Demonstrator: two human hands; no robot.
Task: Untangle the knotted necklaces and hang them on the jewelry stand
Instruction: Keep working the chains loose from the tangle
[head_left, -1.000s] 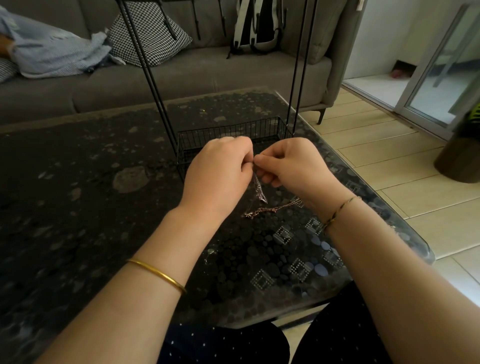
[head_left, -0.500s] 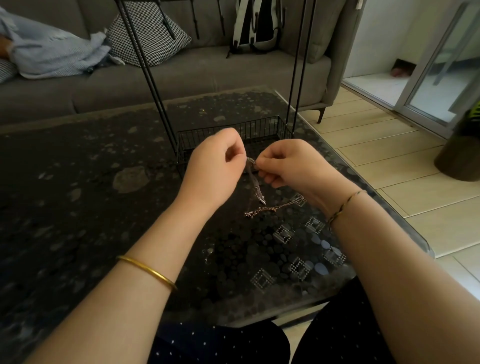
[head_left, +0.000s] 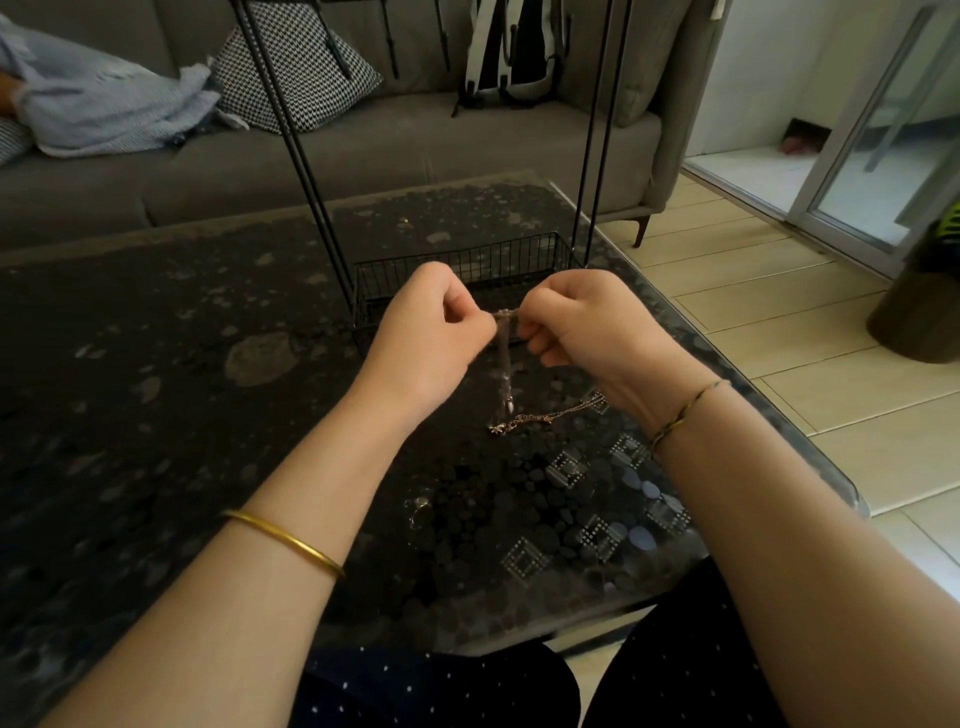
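Necklace chain (head_left: 503, 358) hangs vertically at frame centre where we pinch its top between left hand (head_left: 431, 332) and right hand (head_left: 582, 322), both equally near, jewelry stand (head_left: 467, 260) just above them.

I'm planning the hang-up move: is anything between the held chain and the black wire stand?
Nothing visible. The left hand and right hand pinch the thin metal chain just in front of the black wire stand, whose hanging bar is out of frame.
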